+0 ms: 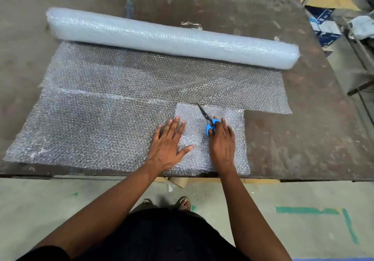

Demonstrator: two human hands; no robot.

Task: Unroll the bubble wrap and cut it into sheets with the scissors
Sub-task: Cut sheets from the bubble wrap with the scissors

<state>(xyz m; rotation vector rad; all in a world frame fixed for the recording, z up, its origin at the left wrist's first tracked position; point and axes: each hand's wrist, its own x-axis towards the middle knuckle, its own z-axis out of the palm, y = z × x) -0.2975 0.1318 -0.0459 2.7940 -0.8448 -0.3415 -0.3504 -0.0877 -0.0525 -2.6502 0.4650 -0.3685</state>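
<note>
My right hand gripped the scissors, blades pointing away toward the roll. Left hand lay flat, open, on the bubble wrap just left of the cut line.

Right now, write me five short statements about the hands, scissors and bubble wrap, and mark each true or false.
1. The right hand holds the scissors by their blue handles. True.
2. The left hand is lifting the roll. False: it lies flat, fingers spread, on the unrolled bubble wrap.
3. The scissor blades point away from the person, toward the roll. True.
4. The roll hangs off the table. False: it lies on the table, beyond the unrolled part.
5. The bubble wrap's near right corner is already cut away. True: bare table shows there.
</note>
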